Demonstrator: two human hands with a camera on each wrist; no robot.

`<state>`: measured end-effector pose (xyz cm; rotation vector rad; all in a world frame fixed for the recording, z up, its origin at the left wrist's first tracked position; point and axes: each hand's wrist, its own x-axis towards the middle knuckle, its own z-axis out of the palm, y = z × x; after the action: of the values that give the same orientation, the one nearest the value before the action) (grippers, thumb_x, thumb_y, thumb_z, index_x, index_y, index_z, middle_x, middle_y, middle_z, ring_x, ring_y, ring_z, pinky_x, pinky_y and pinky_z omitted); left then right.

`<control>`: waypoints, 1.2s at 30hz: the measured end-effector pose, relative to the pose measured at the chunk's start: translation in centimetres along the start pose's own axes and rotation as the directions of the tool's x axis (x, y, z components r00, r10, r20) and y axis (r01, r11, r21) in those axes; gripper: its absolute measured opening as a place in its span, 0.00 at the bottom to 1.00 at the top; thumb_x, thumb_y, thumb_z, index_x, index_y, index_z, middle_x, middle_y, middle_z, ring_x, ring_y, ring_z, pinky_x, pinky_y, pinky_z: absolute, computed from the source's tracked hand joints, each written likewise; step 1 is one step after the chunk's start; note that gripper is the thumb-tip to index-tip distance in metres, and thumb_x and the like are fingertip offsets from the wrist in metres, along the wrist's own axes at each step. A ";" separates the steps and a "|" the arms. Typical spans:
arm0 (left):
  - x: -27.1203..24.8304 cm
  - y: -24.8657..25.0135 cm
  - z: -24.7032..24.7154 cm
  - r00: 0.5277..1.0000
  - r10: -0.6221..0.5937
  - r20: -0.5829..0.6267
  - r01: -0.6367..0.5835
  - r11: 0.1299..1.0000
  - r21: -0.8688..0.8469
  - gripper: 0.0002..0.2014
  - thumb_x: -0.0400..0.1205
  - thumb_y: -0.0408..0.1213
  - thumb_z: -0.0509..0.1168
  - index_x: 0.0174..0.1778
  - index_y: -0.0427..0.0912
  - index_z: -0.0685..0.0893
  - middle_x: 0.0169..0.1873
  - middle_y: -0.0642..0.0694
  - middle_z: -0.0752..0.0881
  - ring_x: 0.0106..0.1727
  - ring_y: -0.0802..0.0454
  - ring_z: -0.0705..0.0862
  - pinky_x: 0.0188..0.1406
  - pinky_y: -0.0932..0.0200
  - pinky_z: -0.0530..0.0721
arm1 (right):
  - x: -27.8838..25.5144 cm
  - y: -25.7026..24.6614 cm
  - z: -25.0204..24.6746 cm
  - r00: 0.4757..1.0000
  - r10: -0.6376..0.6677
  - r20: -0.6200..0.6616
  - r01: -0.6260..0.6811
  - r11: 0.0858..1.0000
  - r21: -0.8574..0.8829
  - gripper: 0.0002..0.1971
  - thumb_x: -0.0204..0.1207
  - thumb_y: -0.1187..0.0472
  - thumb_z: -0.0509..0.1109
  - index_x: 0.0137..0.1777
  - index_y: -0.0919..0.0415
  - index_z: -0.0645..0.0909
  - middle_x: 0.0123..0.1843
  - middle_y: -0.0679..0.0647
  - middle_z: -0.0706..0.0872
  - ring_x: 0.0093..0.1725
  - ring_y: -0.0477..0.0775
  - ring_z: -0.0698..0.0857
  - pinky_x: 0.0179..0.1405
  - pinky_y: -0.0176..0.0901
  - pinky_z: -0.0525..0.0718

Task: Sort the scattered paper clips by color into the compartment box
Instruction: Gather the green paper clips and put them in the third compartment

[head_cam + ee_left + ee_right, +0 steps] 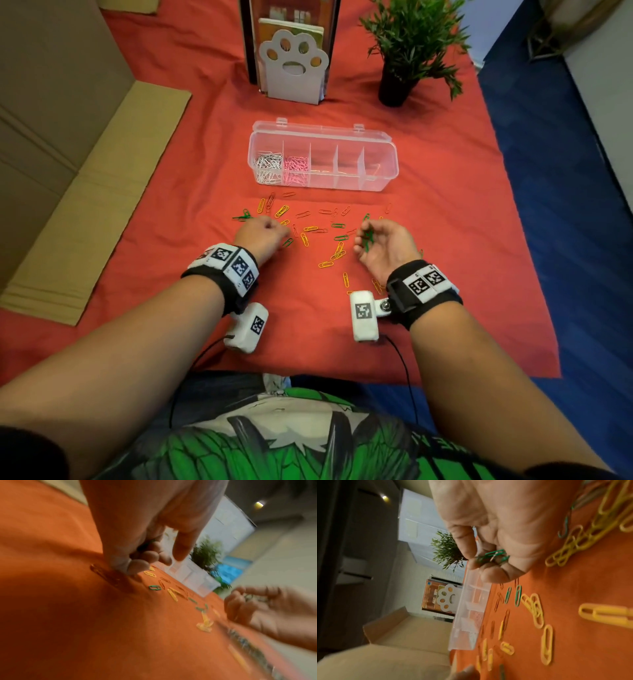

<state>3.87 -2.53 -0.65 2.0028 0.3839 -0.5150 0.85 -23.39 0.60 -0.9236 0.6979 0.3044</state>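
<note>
A clear compartment box (387,171) stands open on the red cloth, with white clips (269,166) in its leftmost cell and pink clips (296,168) in the one beside it. Yellow clips (310,229), green clips (338,225) and red clips (303,214) lie scattered in front of it. My left hand (270,233) rests knuckles-up on the cloth, its fingers (150,557) curled round something dark green and blurred. My right hand (373,240) is turned palm-up and pinches a bunch of green clips (493,556) between thumb and fingers.
A white paw-shaped bookend (293,68) with books and a potted plant (407,41) stand behind the box. Flattened cardboard (68,171) lies along the left. The cloth ends on the right at a blue floor (565,205).
</note>
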 end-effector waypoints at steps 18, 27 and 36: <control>0.3 -1.4 -0.2 0.993 0.091 0.081 -0.066 0.962 -0.265 0.11 0.80 0.27 0.62 0.37 0.49 0.75 0.27 0.49 0.72 0.24 0.57 0.71 0.23 0.64 0.73 | 4.3 1.0 2.3 0.862 -0.373 0.342 0.194 -0.381 -0.904 0.12 0.77 0.62 0.64 0.57 0.67 0.77 0.59 0.63 0.76 0.62 0.66 0.75 0.63 0.54 0.77; 0.8 0.1 -4.9 0.978 -0.195 0.068 0.180 0.644 -0.744 0.13 0.77 0.28 0.48 0.31 0.41 0.75 0.25 0.46 0.77 0.27 0.53 0.73 0.26 0.64 0.77 | 5.3 1.6 3.1 0.897 -0.326 0.300 0.147 -0.419 -0.896 0.14 0.77 0.66 0.59 0.62 0.67 0.73 0.62 0.64 0.75 0.64 0.66 0.75 0.66 0.55 0.75; 3.0 -1.5 -5.1 0.931 0.273 -0.242 -0.102 0.832 0.545 0.11 0.73 0.41 0.71 0.49 0.40 0.88 0.45 0.40 0.90 0.50 0.40 0.86 0.47 0.56 0.78 | 4.3 1.5 3.9 0.878 -0.334 0.343 0.104 -0.567 -0.817 0.17 0.75 0.71 0.57 0.63 0.70 0.74 0.62 0.65 0.77 0.63 0.67 0.77 0.60 0.54 0.78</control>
<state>6.69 2.86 -1.18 2.6406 0.2400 -0.1777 4.90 -19.60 -1.63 -3.0750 -0.0567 0.3739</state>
